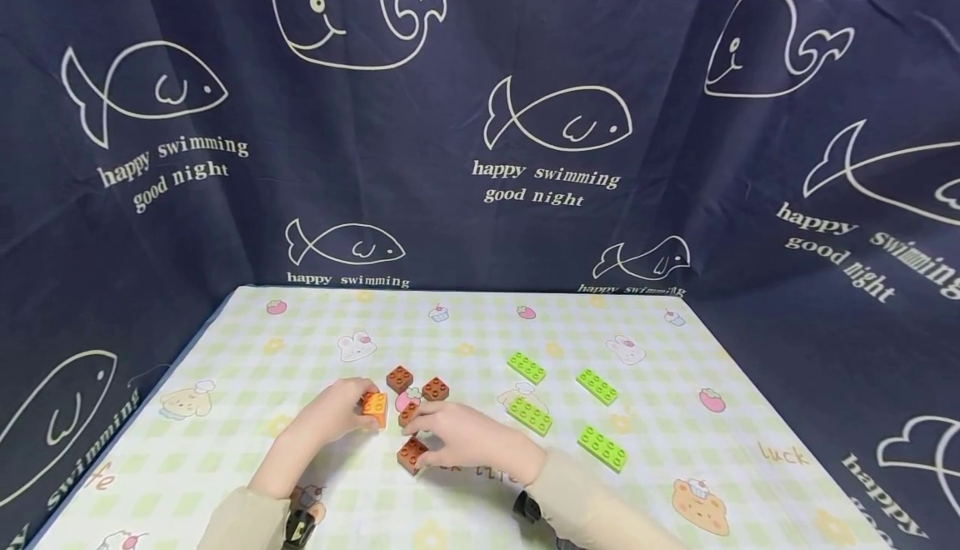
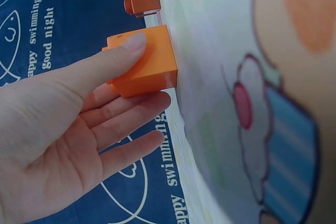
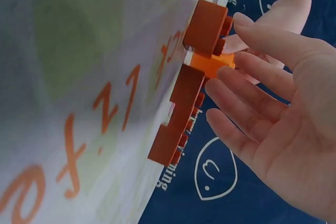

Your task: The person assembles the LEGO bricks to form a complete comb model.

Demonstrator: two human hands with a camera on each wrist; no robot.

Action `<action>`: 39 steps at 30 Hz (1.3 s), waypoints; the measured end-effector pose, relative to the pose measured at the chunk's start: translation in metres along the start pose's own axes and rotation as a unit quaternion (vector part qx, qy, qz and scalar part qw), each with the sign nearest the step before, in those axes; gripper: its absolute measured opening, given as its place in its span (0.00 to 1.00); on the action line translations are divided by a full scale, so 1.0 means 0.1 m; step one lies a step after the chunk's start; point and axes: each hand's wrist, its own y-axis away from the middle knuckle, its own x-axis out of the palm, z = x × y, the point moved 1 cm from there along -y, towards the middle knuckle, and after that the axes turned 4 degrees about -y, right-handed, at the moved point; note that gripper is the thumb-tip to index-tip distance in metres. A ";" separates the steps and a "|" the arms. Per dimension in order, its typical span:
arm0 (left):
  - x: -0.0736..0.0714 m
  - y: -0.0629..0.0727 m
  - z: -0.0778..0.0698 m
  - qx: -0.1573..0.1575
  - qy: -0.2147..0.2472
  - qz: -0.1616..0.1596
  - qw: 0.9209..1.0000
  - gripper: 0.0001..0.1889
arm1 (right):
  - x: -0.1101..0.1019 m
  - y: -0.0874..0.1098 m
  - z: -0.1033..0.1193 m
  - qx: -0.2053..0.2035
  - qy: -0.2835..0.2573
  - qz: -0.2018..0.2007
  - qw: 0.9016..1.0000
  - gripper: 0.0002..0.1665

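Note:
My left hand (image 1: 341, 407) pinches an orange toy building block (image 2: 149, 66), its thumb laid along one side and fingers behind it. That block's lower end is right at the tablecloth. My right hand (image 1: 461, 440) hovers over the reddish-brown building blocks with fingers spread and nothing between them. Its thumb tip comes close to the studs of the nearest brown block (image 3: 205, 27). Another brown block (image 1: 408, 413) shows partly behind the right fingers. Two more, a brown block (image 1: 400, 377) and a brown block (image 1: 435, 388), sit farther back, studs up.
Several flat bright green building plates lie to the right, among them a near green plate (image 1: 602, 447) and a far green plate (image 1: 527, 367). A checked, cartoon-printed tablecloth (image 1: 300, 325) covers the table. Dark blue curtain fabric (image 1: 450, 225) hangs behind and at both sides.

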 end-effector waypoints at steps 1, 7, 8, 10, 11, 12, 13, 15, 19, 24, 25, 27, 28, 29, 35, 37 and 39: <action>0.00 0.00 0.00 0.001 -0.001 0.000 1.000 0.19 | 0.01 -0.01 0.01 -0.008 0.005 0.002 1.000 0.23; 0.00 0.00 0.00 0.002 0.004 0.005 1.000 0.19 | 0.10 -0.05 0.01 -0.041 0.023 0.004 0.999 0.23; 0.00 0.00 0.00 0.002 0.005 0.006 1.000 0.19 | 0.12 -0.05 0.02 -0.043 0.025 0.004 0.999 0.23; 0.00 0.00 0.00 0.000 0.009 0.007 1.000 0.19 | 0.14 -0.04 0.02 -0.043 0.025 0.002 0.999 0.22; 0.00 0.00 0.00 -0.001 0.011 0.007 1.000 0.19 | 0.14 -0.03 0.02 -0.042 0.025 0.001 0.999 0.22; 0.00 0.00 0.00 -0.002 0.012 0.006 1.000 0.19 | 0.15 -0.03 0.02 -0.041 0.025 0.001 0.999 0.22; 0.00 -0.01 0.00 -0.005 0.014 0.006 1.000 0.18 | 0.15 -0.03 0.02 -0.040 0.026 0.000 0.999 0.22; 0.00 0.00 -0.01 -0.006 0.016 0.004 1.000 0.18 | 0.16 -0.03 0.02 -0.037 0.026 -0.002 0.999 0.22; 0.01 0.02 -0.01 0.003 0.012 0.000 1.000 0.19 | 0.17 -0.03 0.02 -0.032 0.022 0.001 0.999 0.22; 0.03 0.02 0.00 0.003 0.012 0.000 1.000 0.21 | 0.18 -0.03 -0.01 -0.028 0.013 0.001 1.000 0.20; 0.04 0.02 0.00 0.002 0.015 0.002 1.000 0.21 | 0.17 -0.03 -0.01 -0.026 0.010 0.000 1.000 0.20; 0.05 0.02 0.00 0.006 0.018 0.003 1.000 0.21 | 0.15 -0.02 -0.03 -0.021 -0.003 0.001 1.000 0.20; 0.04 0.02 0.00 0.010 0.019 0.003 1.000 0.20 | 0.14 -0.01 -0.04 -0.017 -0.012 0.001 1.000 0.20; 0.04 0.02 0.00 0.012 0.021 0.004 1.000 0.20 | 0.12 -0.01 -0.05 -0.014 -0.019 0.001 1.000 0.20; 0.00 0.03 -0.01 0.026 0.028 0.002 0.999 0.20 | 0.01 0.07 -0.12 0.021 -0.040 0.000 0.999 0.22; -0.03 0.05 -0.02 0.034 0.029 0.000 0.999 0.20 | -0.02 0.09 -0.14 0.038 -0.048 0.001 0.998 0.22; -0.05 0.05 -0.04 0.042 0.027 -0.008 0.999 0.19 | -0.03 0.12 -0.16 0.051 -0.055 0.000 0.997 0.22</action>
